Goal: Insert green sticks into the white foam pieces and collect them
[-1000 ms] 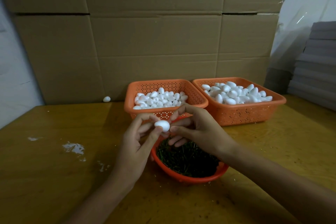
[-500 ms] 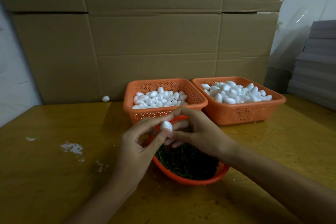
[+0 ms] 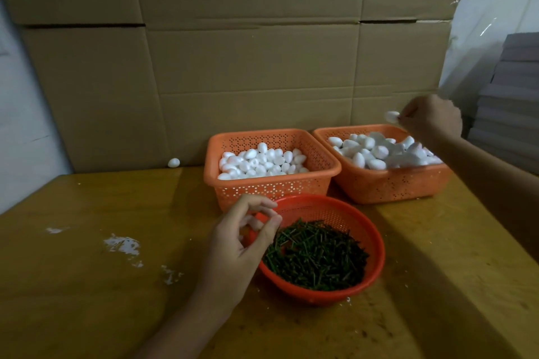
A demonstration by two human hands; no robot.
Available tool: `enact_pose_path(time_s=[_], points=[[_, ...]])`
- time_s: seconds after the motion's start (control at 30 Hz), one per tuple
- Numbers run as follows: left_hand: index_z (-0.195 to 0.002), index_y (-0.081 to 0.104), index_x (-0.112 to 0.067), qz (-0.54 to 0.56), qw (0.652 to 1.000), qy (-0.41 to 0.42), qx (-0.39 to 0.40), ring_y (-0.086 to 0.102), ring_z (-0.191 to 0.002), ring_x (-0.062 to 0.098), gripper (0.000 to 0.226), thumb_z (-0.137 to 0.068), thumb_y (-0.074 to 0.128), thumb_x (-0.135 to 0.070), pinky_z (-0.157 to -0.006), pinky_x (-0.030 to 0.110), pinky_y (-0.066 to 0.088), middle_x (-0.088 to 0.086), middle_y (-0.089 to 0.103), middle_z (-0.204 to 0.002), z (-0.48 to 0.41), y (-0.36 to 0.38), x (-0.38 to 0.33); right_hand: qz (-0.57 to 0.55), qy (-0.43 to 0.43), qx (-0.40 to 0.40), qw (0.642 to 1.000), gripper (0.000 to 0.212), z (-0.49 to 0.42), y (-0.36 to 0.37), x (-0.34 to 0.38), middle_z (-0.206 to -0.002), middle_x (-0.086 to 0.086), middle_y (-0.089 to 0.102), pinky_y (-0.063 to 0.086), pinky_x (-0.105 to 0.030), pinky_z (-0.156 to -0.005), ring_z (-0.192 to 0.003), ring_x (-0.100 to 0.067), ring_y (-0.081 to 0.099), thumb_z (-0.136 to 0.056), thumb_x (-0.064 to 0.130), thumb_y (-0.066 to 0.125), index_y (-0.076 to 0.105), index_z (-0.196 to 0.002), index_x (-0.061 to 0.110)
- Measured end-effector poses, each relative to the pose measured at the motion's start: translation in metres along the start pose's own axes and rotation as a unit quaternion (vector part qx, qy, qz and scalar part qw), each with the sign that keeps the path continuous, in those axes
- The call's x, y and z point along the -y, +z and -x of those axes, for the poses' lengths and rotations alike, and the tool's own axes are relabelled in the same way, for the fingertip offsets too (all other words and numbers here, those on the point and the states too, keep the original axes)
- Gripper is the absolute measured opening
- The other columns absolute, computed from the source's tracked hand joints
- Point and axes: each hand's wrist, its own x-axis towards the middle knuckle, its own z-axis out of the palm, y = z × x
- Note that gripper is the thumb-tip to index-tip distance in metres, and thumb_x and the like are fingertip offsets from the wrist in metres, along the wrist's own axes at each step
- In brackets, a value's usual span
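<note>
My right hand (image 3: 431,118) is raised over the back of the right orange basket (image 3: 388,185) and pinches one white foam piece (image 3: 392,116) by its end; no stick shows on it. That basket holds several larger foam pieces (image 3: 379,151). The left orange basket (image 3: 210,154) is filled with smaller foam pieces (image 3: 262,162). In front, a round orange bowl (image 3: 377,245) holds a heap of short green sticks (image 3: 318,255). My left hand (image 3: 242,240) hovers at the bowl's left rim, thumb and fingers loosely curled, holding nothing.
A tall cardboard wall (image 3: 248,67) backs the yellow wooden table (image 3: 87,294). One stray foam piece (image 3: 173,162) lies at the wall's foot on the left. White flecks (image 3: 122,243) mark the tabletop. Grey stacked sheets (image 3: 513,96) stand at the right.
Both hands held one foam piece together over the bowl. Now my right hand has carried it up and right above the right basket, and my left hand has let go.
</note>
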Motion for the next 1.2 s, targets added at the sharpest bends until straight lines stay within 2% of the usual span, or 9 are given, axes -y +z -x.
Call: enact_pose_path(time_s=[0.1,0.3,0.37,0.47,0.6,0.7,0.87,0.93,1.2], points=[[-0.105,0.066,-0.042,0.002,1.000,-0.001,0.003,0.069,-0.081,0.021,0.010,-0.095,0.067,-0.041,-0.061,0.028,0.053,-0.011,0.071,-0.100,0.000,0.000,0.002,0.095,0.008,0.087,0.992,0.011,-0.019,0.010,0.002,-0.091,-0.017,0.073,0.062,-0.047,-0.081,-0.082,-0.038,0.071,-0.090,0.014,0.072,0.078,-0.096,0.008],[-0.106,0.064,-0.040,0.003,1.000,0.003,0.002,0.070,-0.083,0.021,0.013,-0.094,0.065,-0.045,-0.068,0.036,0.058,-0.008,0.071,-0.097,-0.001,0.000,0.004,0.065,-0.125,-0.086,0.986,0.019,-0.015,0.024,0.059,-0.082,-0.025,0.069,0.052,-0.042,-0.065,-0.078,-0.046,0.066,-0.089,0.011,0.057,0.075,-0.094,0.007],[-0.106,0.064,-0.040,0.004,1.000,0.002,0.005,0.070,-0.084,0.021,0.013,-0.094,0.065,-0.044,-0.070,0.035,0.059,-0.008,0.071,-0.097,-0.001,-0.001,0.006,0.016,-0.191,-0.062,0.979,0.022,0.009,0.034,0.098,-0.091,-0.021,0.074,0.054,-0.041,-0.067,-0.084,-0.045,0.068,-0.091,0.017,0.057,0.075,-0.103,0.015],[-0.105,0.064,-0.040,0.007,1.000,-0.003,0.010,0.070,-0.085,0.021,0.013,-0.093,0.065,-0.043,-0.071,0.030,0.057,-0.008,0.070,-0.097,-0.001,-0.001,0.005,0.016,-0.282,0.140,0.949,0.020,0.043,0.057,0.153,-0.107,-0.004,0.077,0.060,-0.041,-0.084,-0.098,-0.030,0.071,-0.096,0.027,0.060,0.077,-0.105,0.024],[-0.106,0.065,-0.039,0.006,1.000,0.002,0.012,0.070,-0.084,0.021,0.012,-0.095,0.066,-0.039,-0.070,0.029,0.056,-0.008,0.070,-0.098,0.000,-0.002,0.005,0.230,-0.283,0.442,0.820,0.043,0.077,0.099,0.195,-0.141,-0.012,0.057,0.041,-0.053,-0.116,-0.131,-0.030,0.055,-0.103,0.039,0.055,0.059,-0.137,0.014],[-0.108,0.065,-0.039,0.010,1.000,0.004,0.014,0.069,-0.086,0.021,0.016,-0.094,0.063,-0.046,-0.069,0.031,0.056,-0.009,0.069,-0.099,-0.001,-0.002,0.006,0.295,-0.256,0.422,0.818,0.072,0.086,0.117,0.201,-0.166,-0.022,0.025,0.014,-0.068,-0.122,-0.153,-0.048,0.020,-0.104,0.036,0.052,0.021,-0.160,0.003],[-0.107,0.064,-0.040,0.014,1.000,0.002,0.014,0.069,-0.086,0.020,0.016,-0.093,0.063,-0.046,-0.070,0.027,0.055,-0.009,0.069,-0.097,-0.001,-0.001,0.006,0.216,-0.279,0.376,0.857,0.028,0.085,0.108,0.201,-0.138,-0.016,0.061,0.047,-0.058,-0.108,-0.125,-0.040,0.060,-0.101,0.024,0.056,0.057,-0.124,0.008],[-0.107,0.064,-0.041,0.014,1.000,0.002,0.011,0.070,-0.085,0.019,0.016,-0.092,0.064,-0.046,-0.070,0.028,0.056,-0.009,0.069,-0.097,-0.001,-0.001,0.006,0.187,-0.287,0.343,0.875,0.032,0.086,0.104,0.195,-0.132,-0.012,0.067,0.053,-0.051,-0.102,-0.118,-0.035,0.065,-0.098,0.016,0.059,0.062,-0.129,0.010],[-0.128,0.056,-0.043,0.040,0.999,-0.032,-0.020,0.073,-0.083,0.014,0.052,-0.085,0.083,-0.032,-0.069,0.020,0.056,-0.014,0.068,-0.112,-0.002,-0.002,0.003,-0.088,-0.260,0.151,0.950,0.026,0.082,0.036,0.180,-0.120,-0.008,0.073,0.053,-0.040,-0.092,-0.110,-0.031,0.068,-0.101,0.024,0.056,0.067,-0.125,0.022]])
